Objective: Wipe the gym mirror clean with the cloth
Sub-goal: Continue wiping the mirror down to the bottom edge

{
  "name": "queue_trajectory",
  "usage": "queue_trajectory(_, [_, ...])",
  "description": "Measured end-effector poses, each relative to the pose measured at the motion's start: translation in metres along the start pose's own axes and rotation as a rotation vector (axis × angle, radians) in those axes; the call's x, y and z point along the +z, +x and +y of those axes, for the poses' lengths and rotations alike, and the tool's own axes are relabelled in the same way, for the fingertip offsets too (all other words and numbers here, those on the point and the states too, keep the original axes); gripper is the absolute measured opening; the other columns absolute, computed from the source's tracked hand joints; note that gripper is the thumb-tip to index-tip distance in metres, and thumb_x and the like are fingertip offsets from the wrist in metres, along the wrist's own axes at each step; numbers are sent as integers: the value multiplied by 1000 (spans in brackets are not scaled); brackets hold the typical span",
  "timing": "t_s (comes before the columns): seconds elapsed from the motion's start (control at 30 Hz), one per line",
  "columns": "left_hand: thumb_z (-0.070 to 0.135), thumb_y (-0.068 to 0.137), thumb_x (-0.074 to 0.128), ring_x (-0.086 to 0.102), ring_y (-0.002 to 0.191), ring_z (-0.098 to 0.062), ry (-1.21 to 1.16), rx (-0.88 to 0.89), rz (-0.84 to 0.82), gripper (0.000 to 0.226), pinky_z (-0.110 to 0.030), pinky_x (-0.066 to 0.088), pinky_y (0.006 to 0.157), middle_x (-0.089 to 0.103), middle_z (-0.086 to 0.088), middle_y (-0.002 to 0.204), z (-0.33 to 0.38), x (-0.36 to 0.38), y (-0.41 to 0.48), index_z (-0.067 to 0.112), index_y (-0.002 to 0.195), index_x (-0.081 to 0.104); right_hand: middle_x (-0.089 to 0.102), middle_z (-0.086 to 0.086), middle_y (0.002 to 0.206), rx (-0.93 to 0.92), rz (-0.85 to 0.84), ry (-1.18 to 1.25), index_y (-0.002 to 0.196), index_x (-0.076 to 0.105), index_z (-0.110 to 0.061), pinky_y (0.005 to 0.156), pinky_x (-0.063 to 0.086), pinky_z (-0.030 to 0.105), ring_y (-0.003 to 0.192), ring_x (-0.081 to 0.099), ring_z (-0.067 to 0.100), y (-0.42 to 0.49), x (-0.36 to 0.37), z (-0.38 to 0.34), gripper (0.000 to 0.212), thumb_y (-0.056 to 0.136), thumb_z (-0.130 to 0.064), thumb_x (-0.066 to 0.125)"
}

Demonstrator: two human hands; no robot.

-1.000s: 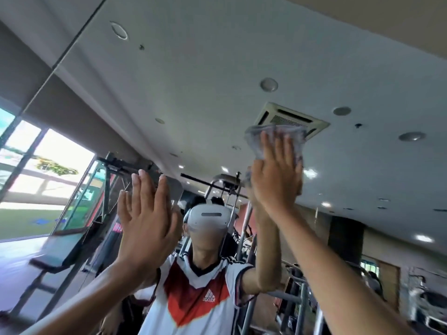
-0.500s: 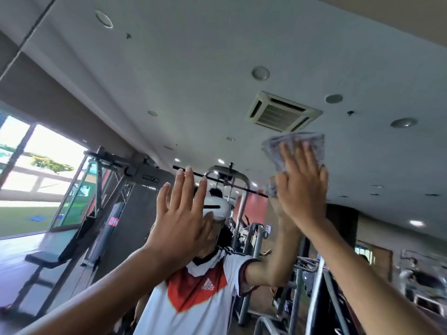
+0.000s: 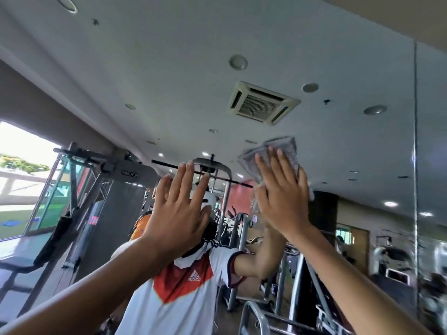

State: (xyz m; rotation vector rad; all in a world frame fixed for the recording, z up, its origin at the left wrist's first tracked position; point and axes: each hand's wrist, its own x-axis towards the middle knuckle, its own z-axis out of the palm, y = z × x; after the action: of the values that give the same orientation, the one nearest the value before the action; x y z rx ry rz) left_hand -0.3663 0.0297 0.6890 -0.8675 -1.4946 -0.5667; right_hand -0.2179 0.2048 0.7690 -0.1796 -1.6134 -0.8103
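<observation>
**Cloth drawn down the glass, away from the reflected vent**

Since the earlier frames the cloth [image 3: 273, 151] has been carried from over the reflected air vent [image 3: 262, 102] to a spot clearly below it, and the left hand [image 3: 179, 209] has been brought in closer to the vent's lower left.

The cloth is pressed against the mirror [image 3: 145, 68] under the right hand [image 3: 283, 197]. No closed grip is used: the fingers are laid out straight over the fabric, and crumpled edges show above the fingertips. The left hand's grip is likewise open and empty, with the fingers spread. Whether its palm touches the glass cannot be told.

The step in hand is judged to be a wiping stroke over the upper part of the mirror, below the vent. How much of the pane has been cleaned cannot be read from the glass.

For the next move, steady flat pressure would be called for, with the cloth kept trapped under the palm so that it is not shed. The stretch between the vent and the seam [image 3: 415, 141] far to its right appears yet to be covered.
</observation>
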Motion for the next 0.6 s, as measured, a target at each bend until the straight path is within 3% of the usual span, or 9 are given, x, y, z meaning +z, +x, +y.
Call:
queue_trajectory(0.1, [40,99,31,34,143,-47,1,18,5,63,-56,20,111,35,-32,153,6,0,-4,1,144,49,28,0,161,-453,-146,-50,153,27,-29,117,24,56,149,24,18,-35,-11,10,60,95,-37,38])
queue_trajectory(0.13, [40,98,32,36,142,-47,10,21,8,62,-56,21,110,37,-32,152,6,-1,-4,1,143,50,28,-1,161,-482,-165,-51,153,27,-30,115,26,57,149,25,18,-29,-15,27,60,95,-38,38])
queue_trajectory(0.2, [40,98,32,39,141,-46,30,37,7,62,-55,22,109,39,-32,151,4,-1,0,2,142,52,26,1,162,-297,-131,-36,154,30,-26,114,29,58,149,23,19,-5,-18,60,60,95,-38,33])
queue_trajectory(0.3, [44,98,31,41,141,-44,57,52,12,64,-54,20,109,39,-31,152,2,-1,12,4,144,50,21,7,163,263,-49,-22,157,21,-21,117,25,51,150,20,21,30,-20,92,69,92,-44,20])
queue_trajectory(0.37, [47,98,31,42,140,-44,66,56,19,65,-53,18,109,40,-31,151,3,-2,21,6,146,47,16,7,165,453,-22,-3,158,15,-23,118,20,47,151,16,23,35,-14,82,71,90,-43,18])
queue_trajectory(0.43, [47,98,30,41,139,-46,56,68,18,65,-52,17,108,40,-32,150,7,-1,25,6,146,46,17,5,164,340,-2,-4,157,23,-23,118,21,45,151,17,23,14,-11,56,66,93,-38,25])
queue_trajectory(0.53, [46,98,30,41,139,-47,51,107,10,64,-53,17,107,40,-34,150,14,0,29,7,146,46,25,5,160,-154,-82,-16,151,35,-21,118,17,43,148,24,23,-36,-14,48,61,92,-34,37])
queue_trajectory(0.6, [46,97,30,43,138,-47,54,136,-2,64,-54,18,106,41,-33,149,20,-1,34,6,144,49,27,4,159,-248,-115,-50,151,36,-23,118,14,44,148,25,20,-40,-22,79,61,90,-33,38])
